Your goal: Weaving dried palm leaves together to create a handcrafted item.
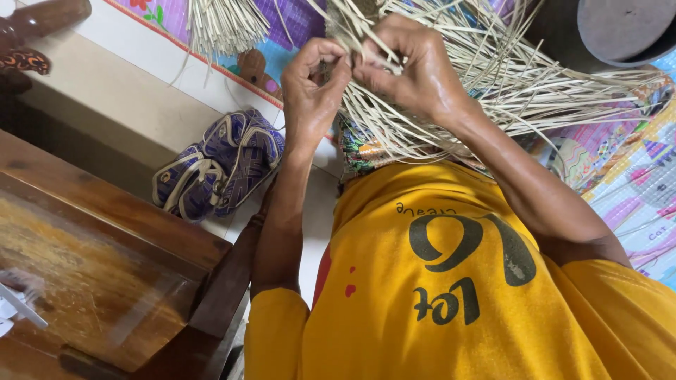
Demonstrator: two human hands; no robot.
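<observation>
Nearest you is your own yellow shirt [451, 281], filling the lower frame, so you are looking straight down your chest at the work held out in front. Both forearms rise from it and meet at the weave [451, 91], a half-made piece of pale flat straw strips that rests against your lap, probably so its weight is carried there and both hands stay free for the strands. Your left hand [313, 88] is curled, thumb and forefinger pressed together in a pinch on a strip or two at the weave's near edge; that grip looks meant to hold a strand taut and in line. Your right hand [415, 67] sits just beside it, touching or nearly so, fingers bent and closed down over the strips, apparently pinning the woven part so it cannot slip while the other hand works. The loose ends fan out to the right and away from you, left long and unbound. To your left stands a dark wooden table [105, 239], and on the pale floor beside it lies a pair of purple sandals [218, 169]. Farther off, a second bundle of strips [225, 24] lies on a bright patterned mat [634, 183], within reach as spare stock.
</observation>
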